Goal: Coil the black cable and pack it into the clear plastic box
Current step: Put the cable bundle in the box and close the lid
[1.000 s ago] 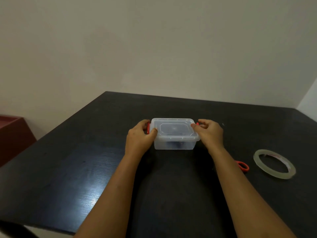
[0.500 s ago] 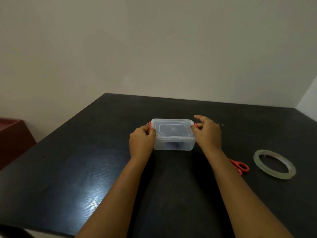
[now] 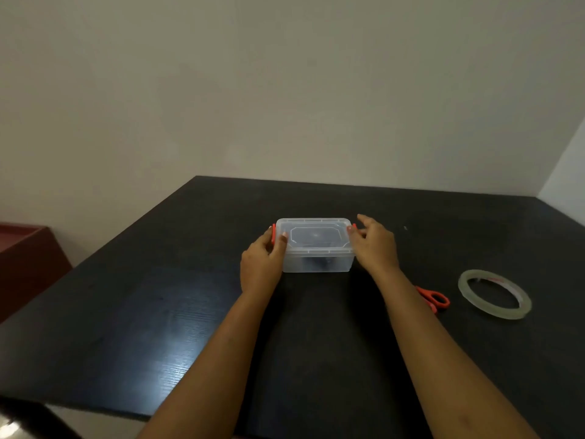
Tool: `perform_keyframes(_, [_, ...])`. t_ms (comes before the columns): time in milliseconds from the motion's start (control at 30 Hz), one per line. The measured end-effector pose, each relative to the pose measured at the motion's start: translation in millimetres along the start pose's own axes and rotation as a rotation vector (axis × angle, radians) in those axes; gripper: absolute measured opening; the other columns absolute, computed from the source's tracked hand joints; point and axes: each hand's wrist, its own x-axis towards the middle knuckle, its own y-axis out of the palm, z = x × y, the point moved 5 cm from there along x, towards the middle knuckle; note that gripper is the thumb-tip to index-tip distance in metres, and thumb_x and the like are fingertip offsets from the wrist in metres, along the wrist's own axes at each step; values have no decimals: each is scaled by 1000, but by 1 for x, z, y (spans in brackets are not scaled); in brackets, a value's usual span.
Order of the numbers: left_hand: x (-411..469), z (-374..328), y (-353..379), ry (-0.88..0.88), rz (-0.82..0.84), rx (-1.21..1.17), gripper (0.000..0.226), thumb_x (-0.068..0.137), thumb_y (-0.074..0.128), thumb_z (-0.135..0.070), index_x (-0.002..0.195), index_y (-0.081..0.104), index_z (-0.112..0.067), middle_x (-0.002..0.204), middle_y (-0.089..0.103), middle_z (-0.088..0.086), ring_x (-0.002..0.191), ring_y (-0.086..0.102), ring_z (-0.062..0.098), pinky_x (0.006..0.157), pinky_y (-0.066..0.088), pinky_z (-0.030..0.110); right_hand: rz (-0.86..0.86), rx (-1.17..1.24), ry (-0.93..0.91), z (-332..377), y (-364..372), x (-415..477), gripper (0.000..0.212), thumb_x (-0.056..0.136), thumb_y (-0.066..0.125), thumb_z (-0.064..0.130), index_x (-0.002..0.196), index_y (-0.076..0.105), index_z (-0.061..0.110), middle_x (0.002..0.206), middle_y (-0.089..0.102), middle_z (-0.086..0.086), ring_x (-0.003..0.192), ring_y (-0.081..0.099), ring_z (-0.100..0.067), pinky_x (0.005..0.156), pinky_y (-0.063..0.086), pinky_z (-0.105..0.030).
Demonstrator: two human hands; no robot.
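The head view, the only one, looks down on a dark desk [image 3: 126, 312] with the clear box [image 3: 316, 261] standing near its middle, lid [image 3: 314, 236] on top. Through the front wall a dark mass shows low inside, which I take to be the coiled cable [image 3: 318, 263]; its shape is too blurred to read further. So the cable looks packed and the step in hand is the closing of the box. The left hand [image 3: 261, 259] sits against the left end, its grip curled around the red latch [image 3: 273, 234] there, thumb lying on the lid's corner. The right hand [image 3: 376, 245] is at the right end with fingers spread and loose, fingertips touching or just beside the right latch [image 3: 354, 226]; its grip looks released, closed on nothing. Whether either latch has snapped home I cannot tell, since both are mostly hidden by the hands. The next move, as I judge it, calls for pressing each latch against the box's end until it locks, with the lid kept seated flat so that neither corner rides up; the light box may slide on the smooth desk unless both ends are pushed evenly. To the right, well apart from the box, lie orange-handled scissors [image 3: 435, 298], partly hidden by the right forearm, and a tape roll [image 3: 465, 288].
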Motion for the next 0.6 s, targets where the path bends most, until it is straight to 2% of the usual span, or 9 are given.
perform_keyframes(67, [-6,-1,2,-29,72,-63,58,89,52,-48,140,42,-21,133,55,4,110,54,14,87,42,25,33,36,67,-1,1,-11,54,97,48,36,145,34,15,139,51,-13,125,52,-26,101,45,-40])
perform_keyframes(100, [-8,-2,2,-39,98,-81,62,88,54,-48,142,39,-22,137,52,4,116,53,17,90,41,25,28,49,82,-1,-1,-18,53,98,47,36,144,37,12,136,53,-13,122,54,-26,97,46,-37])
perform_keyframes(133, [-12,-3,3,-46,119,-98,63,88,56,-46,143,37,-22,139,51,4,121,51,19,92,40,25,25,61,85,-2,-1,-24,48,98,46,35,139,43,9,126,57,-13,111,57,-24,87,50,-32])
perform_keyframes(167, [-17,-4,2,-53,132,-122,64,88,57,-44,144,35,-22,140,50,5,123,50,21,94,41,27,36,74,81,-2,-2,-33,41,98,46,32,131,50,8,113,59,-11,98,58,-20,74,49,-26])
perform_keyframes(200, [-22,-5,0,-64,134,-155,63,88,58,-41,144,35,-22,141,49,6,125,50,22,97,42,30,55,96,81,-2,-1,-40,36,98,48,31,125,54,8,104,59,-7,89,56,-16,68,46,-25])
perform_keyframes(267, [-34,-8,-6,-95,116,-224,62,88,59,-36,144,35,-22,142,48,7,125,49,24,103,43,38,68,134,88,0,-5,-51,30,97,50,29,120,57,10,105,61,-8,90,58,-18,77,50,-32])
perform_keyframes(367, [-47,-17,-18,-112,94,-287,61,89,60,-33,144,34,-22,140,49,8,124,50,25,104,43,45,67,168,72,10,-15,-61,26,96,51,25,116,59,10,109,63,-11,96,61,-22,88,52,-39])
perform_keyframes(600, [-29,-30,-45,-75,55,-331,60,90,59,-28,144,34,-21,139,49,11,120,52,29,100,46,50,152,237,-30,39,-17,-67,32,94,57,27,122,56,14,112,62,-7,102,62,-22,92,54,-41])
